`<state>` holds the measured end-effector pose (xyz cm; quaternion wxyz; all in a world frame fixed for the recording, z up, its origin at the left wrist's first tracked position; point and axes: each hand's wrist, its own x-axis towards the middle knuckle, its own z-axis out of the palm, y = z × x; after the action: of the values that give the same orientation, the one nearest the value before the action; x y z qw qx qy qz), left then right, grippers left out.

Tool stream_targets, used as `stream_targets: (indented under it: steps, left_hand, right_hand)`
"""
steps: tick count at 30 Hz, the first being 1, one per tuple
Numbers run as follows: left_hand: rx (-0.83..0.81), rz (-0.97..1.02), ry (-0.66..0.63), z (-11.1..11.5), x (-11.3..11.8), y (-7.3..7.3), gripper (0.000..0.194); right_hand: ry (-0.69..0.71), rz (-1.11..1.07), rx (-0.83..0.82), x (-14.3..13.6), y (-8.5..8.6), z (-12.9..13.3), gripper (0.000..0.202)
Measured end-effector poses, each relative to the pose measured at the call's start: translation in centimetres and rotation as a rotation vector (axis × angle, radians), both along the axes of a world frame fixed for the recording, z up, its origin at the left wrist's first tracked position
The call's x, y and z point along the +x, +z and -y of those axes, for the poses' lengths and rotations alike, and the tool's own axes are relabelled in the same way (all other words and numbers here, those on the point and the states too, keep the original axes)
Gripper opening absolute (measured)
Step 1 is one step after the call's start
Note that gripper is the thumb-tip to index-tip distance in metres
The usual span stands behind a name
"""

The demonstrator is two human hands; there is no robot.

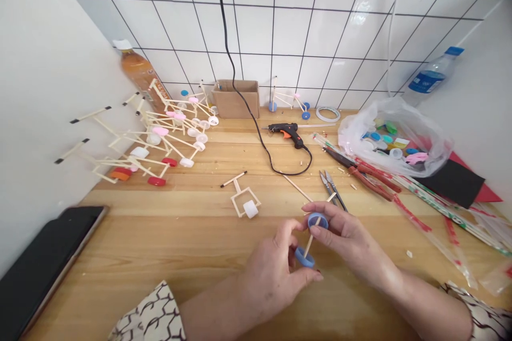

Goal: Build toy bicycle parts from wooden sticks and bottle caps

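Observation:
Two blue bottle caps joined by a short wooden stick point(310, 242) are between my hands, over the front of the table. My right hand point(352, 240) pinches the upper cap point(318, 220) between thumb and fingers. My left hand point(276, 264) curls around the lower cap point(304, 258), its thumb below and its fingers behind, partly hidden. Ahead and to the left lies a small stick frame point(245, 197) with a white cap and a black-tipped crossbar. Thread snips point(333, 190) rest just beyond my right hand, beside a loose stick point(296, 187).
A hot glue gun point(286, 130) with its black cord lies mid-table. Several stick-and-cap models point(160, 136) crowd the left. A cardboard box point(236, 100) stands at the wall. At right are a bag of caps point(392, 138), pliers point(366, 176) and plastic wrappers; a black phone-like slab point(52, 261) lies left.

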<state>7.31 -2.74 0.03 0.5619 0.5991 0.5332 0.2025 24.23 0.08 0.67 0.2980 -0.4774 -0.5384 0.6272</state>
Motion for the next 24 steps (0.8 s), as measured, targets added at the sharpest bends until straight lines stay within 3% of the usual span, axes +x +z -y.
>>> stream_targets:
  steps: [6, 10, 15, 24]
  left_hand:
    - [0.126, 0.042, -0.022, 0.2, -0.2, -0.3, 0.058]
    - [0.326, 0.049, -0.011, -0.1, -0.6, 0.0, 0.037]
    - [0.582, 0.249, -0.041, -0.4, -0.8, -0.3, 0.020]
    - [0.675, 0.314, -0.072, -0.2, -0.6, -1.0, 0.010]
  right_hand:
    - [-0.064, -0.049, 0.015, 0.1, -0.6, -0.4, 0.030]
    - [-0.082, -0.120, -0.038, 0.3, -0.8, -0.8, 0.029]
    - [-0.086, -0.199, -0.103, 0.3, -0.9, -0.8, 0.027]
    - [-0.137, -0.263, -0.179, -0.1, -0.6, -0.6, 0.025]
